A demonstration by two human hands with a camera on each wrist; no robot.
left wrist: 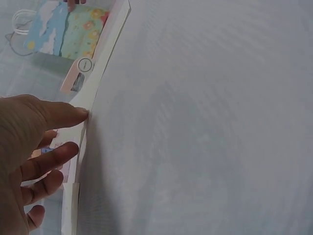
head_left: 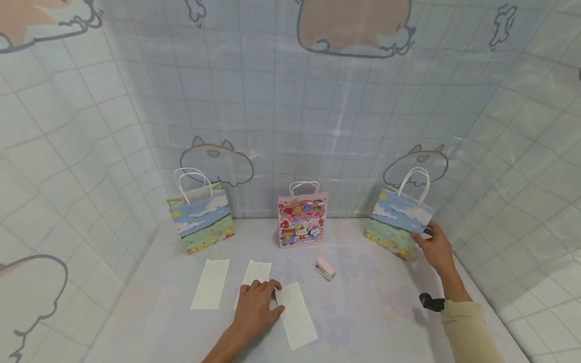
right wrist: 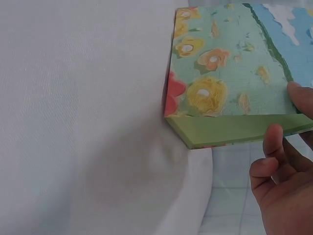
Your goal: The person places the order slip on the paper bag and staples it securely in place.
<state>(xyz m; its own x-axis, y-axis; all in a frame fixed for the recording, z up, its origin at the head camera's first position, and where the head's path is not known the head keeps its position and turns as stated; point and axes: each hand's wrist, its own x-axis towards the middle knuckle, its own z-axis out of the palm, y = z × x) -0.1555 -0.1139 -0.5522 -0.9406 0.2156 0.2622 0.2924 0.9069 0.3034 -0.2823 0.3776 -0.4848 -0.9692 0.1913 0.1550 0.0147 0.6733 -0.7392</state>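
At the right, my right hand (head_left: pixel 438 248) grips the side edge of a paper gift bag (head_left: pixel 399 219) with a sky-and-meadow print. In the right wrist view the thumb (right wrist: pixel 301 98) lies on the printed front and the other fingers are round the green side panel. My left hand (head_left: pixel 256 308) rests low over the paper slips, its fingers loosely bent. Its thumb (left wrist: pixel 68 115) touches the left edge of the right paper slip (head_left: pixel 297 317). Partly hidden behind that hand is the middle paper slip (head_left: pixel 256 271). Farther left lies another paper slip (head_left: pixel 210 285).
A pink cartoon gift bag (head_left: pixel 302 222) stands at the back middle, a second meadow-print bag (head_left: pixel 201 222) at the back left. Between the slips and the right bag sits a small pink stapler (head_left: pixel 325 268). Grid-patterned sheeting (head_left: pixel 336 126) walls the table's back and sides.
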